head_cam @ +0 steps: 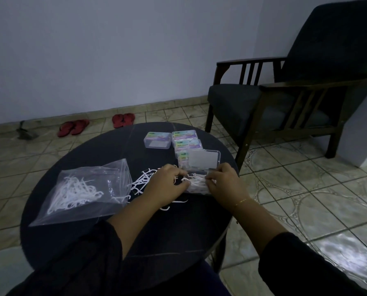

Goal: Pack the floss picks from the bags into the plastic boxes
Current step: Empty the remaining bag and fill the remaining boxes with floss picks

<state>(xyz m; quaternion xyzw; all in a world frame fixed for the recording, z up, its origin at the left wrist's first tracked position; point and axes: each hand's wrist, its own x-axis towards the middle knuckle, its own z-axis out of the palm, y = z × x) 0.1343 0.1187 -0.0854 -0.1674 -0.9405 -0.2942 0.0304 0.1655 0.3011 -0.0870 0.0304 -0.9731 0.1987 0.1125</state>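
— Armchair, big and dark, on the tiled floor at the far right, by the pale wall.

— And closer in?

— Round dark worktop, right in the middle. On its left side, a clear plastic bag, lying flat, with a heap of white floss picks inside.

— More picks anywhere?

— Yes. Loose picks spread on the worktop, between the bag and the left hand. More bunched picks between both hands, over an open clear box near the right edge.

— Lid up?

— Up, yes. Clear lid tilted back behind the hands.

— Other boxes?

— Behind the open one, a row of closed boxes with colourful labels, touching each other. Just beside them, to the left, one more closed clear box.

— Hands doing what?

— Left hand with fingers curled, pinching the bunched picks from the left. Right hand with fingers curled, holding the same bunch from the right. Thin gold bracelet on the right wrist. Dark sleeves on both arms.

— Anything on the floor?

— Two pairs of red sandals by the wall, well apart from the worktop.
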